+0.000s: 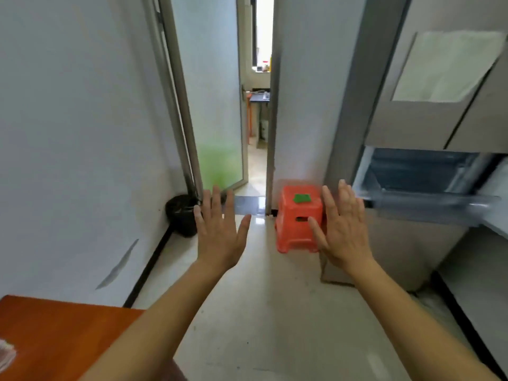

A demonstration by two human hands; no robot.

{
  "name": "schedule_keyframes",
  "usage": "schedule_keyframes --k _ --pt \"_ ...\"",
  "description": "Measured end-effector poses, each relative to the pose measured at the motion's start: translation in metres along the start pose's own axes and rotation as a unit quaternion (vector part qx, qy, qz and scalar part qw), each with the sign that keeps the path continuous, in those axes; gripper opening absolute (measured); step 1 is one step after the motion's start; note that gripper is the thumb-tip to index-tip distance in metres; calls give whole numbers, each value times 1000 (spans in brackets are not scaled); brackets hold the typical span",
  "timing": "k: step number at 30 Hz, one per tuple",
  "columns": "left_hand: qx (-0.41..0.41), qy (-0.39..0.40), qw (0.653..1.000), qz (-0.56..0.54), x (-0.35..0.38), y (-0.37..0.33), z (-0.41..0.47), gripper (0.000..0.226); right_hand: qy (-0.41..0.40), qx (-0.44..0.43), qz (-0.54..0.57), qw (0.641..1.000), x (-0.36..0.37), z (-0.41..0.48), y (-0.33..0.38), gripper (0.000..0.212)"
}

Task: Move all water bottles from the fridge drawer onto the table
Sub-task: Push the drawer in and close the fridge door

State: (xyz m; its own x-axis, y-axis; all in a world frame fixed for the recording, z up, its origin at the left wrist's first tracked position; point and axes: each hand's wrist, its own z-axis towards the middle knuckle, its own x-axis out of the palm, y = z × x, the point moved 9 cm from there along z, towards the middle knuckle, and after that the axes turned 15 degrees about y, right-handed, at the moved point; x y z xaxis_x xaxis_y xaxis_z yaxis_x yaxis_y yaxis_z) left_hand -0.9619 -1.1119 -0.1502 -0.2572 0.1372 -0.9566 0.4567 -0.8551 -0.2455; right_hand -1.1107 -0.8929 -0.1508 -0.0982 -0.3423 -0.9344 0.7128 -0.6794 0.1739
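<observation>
Orange-brown wooden table [55,336] sits at our lower left. Both hands empty, fingers spread wide: left hand [220,237] and right hand [343,232] held out ahead. Clear plastic fridge drawer [428,188] stands pulled open at right, blurred; no water bottles visible inside, can't tell. We're prob. between trips; next, turn right & reach in.

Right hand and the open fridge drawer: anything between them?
Head view: nothing graspable lies between the right hand and the open fridge drawer; only the grey fridge front shows there. The orange stool sits on the hand's other side.
</observation>
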Motion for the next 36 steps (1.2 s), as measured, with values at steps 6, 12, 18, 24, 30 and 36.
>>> schedule_keyframes --k 6,12,18,24,30,36 --pt "117 25 991 -60 58 -224 19 75 -33 152 -21 988 -60 -78 -208 78" --pt "147 48 986 -62 114 -349 65 70 -53 265 14 963 -71 -118 -338 78" --pt "164 63 980 -94 165 -422 142 70 -41 326 33 944 -46 -97 -442 82" --pt "149 128 973 -123 225 -483 249 73 -22 372 50 927 -26 -29 -542 83" --pt "122 204 960 -145 287 -525 316 73 -3 420 86 903 -4 18 -619 82" --pt "-15 275 925 -261 359 -542 359 78 26 451 200 869 43 47 -691 86"
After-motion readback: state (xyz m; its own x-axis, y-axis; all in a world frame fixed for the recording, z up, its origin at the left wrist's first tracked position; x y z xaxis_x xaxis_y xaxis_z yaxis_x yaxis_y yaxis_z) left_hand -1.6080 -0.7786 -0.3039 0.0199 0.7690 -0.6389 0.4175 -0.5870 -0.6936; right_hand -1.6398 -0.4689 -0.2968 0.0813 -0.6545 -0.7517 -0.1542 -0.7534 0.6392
